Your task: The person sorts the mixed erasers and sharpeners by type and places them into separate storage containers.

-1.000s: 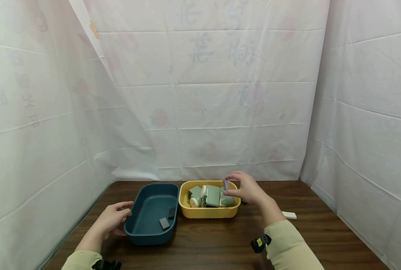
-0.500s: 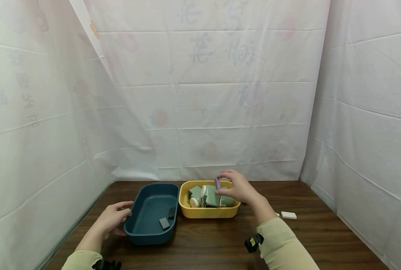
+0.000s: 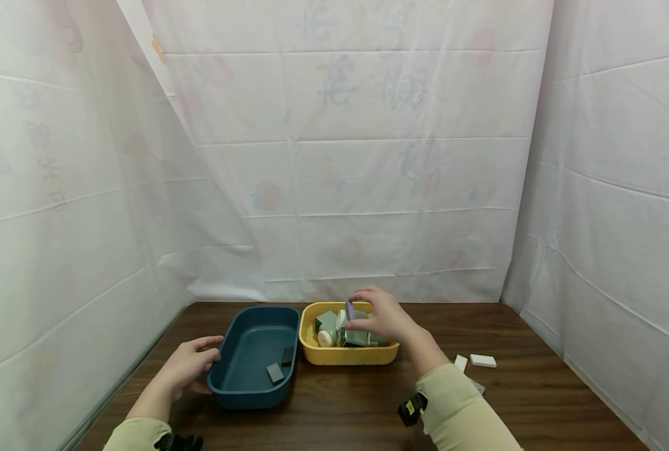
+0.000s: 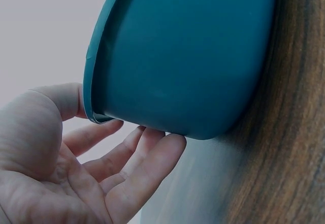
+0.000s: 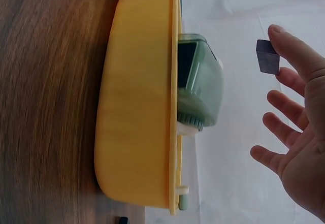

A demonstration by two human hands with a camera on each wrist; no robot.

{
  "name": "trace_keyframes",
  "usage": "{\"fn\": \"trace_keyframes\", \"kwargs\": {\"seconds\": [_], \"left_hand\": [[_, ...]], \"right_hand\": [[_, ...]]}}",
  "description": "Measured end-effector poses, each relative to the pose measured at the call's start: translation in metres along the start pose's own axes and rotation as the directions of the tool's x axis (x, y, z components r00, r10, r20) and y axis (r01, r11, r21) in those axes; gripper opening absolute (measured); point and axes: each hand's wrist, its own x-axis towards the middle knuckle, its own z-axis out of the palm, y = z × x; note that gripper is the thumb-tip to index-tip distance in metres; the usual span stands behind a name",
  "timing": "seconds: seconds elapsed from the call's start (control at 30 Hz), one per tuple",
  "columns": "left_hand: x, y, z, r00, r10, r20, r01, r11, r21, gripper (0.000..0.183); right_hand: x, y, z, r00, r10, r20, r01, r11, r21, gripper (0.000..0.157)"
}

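Observation:
A small purple block point(image 3: 349, 311) is pinched between the thumb and index finger of my right hand point(image 3: 388, 319), above the yellow bin point(image 3: 348, 357). In the right wrist view the block point(image 5: 268, 57) looks dark, and the other fingers are spread. Green bottle-like things with white parts point(image 3: 327, 326) fill the yellow bin; my right hand hides some of them. At the left, my left hand point(image 3: 185, 369) holds the side of a blue bin point(image 3: 250, 401), its thumb at the rim and fingers against the outer wall. Two dark grey blocks point(image 3: 275, 374) lie inside the blue bin.
Right of the yellow bin, white blocks point(image 3: 483, 361) and a greyish piece point(image 3: 477, 386) lie on the brown wooden table point(image 3: 340, 413), partly behind my right sleeve. The two bins stand side by side. White sheeting point(image 3: 368, 188) encloses the table at the back and sides.
My right hand has moved left over the yellow bin with the purple block. White blocks behind its arm have come into view. The left hand and blue bin have stayed put.

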Motion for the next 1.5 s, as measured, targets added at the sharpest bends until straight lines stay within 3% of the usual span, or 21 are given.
{"fn": "trace_keyframes", "kwargs": {"seconds": [1.1, 1.5], "left_hand": [[-0.002, 0.001, 0.001, 1.000, 0.006, 0.004, -0.006, 1.000, 0.003, 0.058], [0.000, 0.000, 0.002, 1.000, 0.017, 0.007, -0.017, 1.000, 0.002, 0.057]], "right_hand": [[0.021, -0.049, 0.045, 0.996, -0.002, 0.093, -0.002, 0.999, 0.050, 0.056], [0.027, -0.067, 0.071, 0.991, -0.074, 0.107, 0.076, 0.997, -0.016, 0.056]]}}
